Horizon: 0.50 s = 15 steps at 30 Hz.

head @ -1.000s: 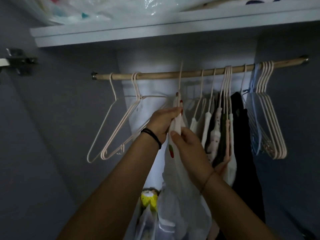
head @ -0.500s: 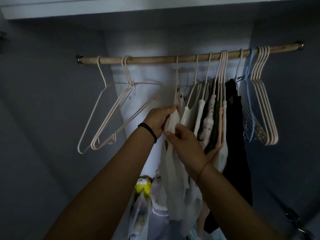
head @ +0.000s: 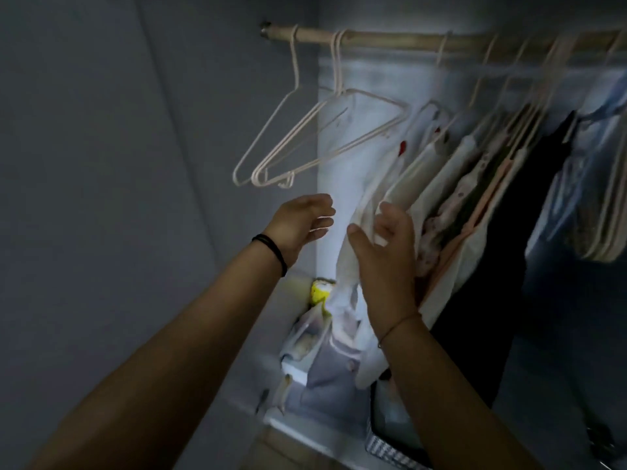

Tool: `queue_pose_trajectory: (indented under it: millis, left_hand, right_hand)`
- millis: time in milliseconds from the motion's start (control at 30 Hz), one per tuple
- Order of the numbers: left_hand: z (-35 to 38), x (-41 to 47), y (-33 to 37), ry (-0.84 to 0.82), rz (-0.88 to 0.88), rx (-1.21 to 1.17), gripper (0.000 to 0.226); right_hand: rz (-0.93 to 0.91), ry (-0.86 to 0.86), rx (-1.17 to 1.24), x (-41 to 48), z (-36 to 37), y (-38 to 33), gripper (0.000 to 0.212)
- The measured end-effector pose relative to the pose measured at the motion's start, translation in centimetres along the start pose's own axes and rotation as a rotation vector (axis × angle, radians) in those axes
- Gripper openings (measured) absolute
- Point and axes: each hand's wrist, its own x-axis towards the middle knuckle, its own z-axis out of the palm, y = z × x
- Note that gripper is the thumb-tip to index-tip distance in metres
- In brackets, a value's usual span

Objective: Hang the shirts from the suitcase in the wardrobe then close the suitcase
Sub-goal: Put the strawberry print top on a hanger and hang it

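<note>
The shirt (head: 383,178), white with small red prints, hangs on its hanger from the rod (head: 390,40) at the left end of the row of hung garments (head: 475,184). It slants down and to the left, its lower part trailing toward the bags (head: 325,364) on the shelf below.

Change: half a second ago both hands pinched the shirt at its shoulder, close under the hanger neck. Both have now let go and dropped lower, and the view has swung left and down. Judgement: this shirt is hung, so the step is complete. The suitcase is not in view, so the number of shirts left cannot be told, and the closing step is still open.

Hands:
- Left hand (head: 298,222) – fingers loosely curved, holding nothing, clear of the shirt on its left side and below the empty hangers (head: 337,66).
- Right hand (head: 383,256) – fingers spread and relaxed, gripping nothing, lying over the shirt's lower half. Whether the fingertips touch the cloth or sit just in front of it cannot be told.

The shirt lies between the two hands and above them, nearer the right. The empty hangers hang apart to the left, against the wardrobe (head: 135,164) wall, and a black garment (head: 529,205) hangs further right.
</note>
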Motion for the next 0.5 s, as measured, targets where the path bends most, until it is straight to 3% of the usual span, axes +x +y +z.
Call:
queue_pose_trajectory:
  millis: [167,500]
  left_hand:
    - [-3.4,-8.4,-6.0,0.137,-0.022,0.108,0.025]
    - [-11.1,-26.8,-14.2,0.263,-0.138,0.210,0.025]
  right_hand:
    - [0.054,-0.139,0.054,-4.7,-1.0,2.1,0.046]
    - [0.187,-0.639,-0.062,-16.0,2.0,8.9,0.054]
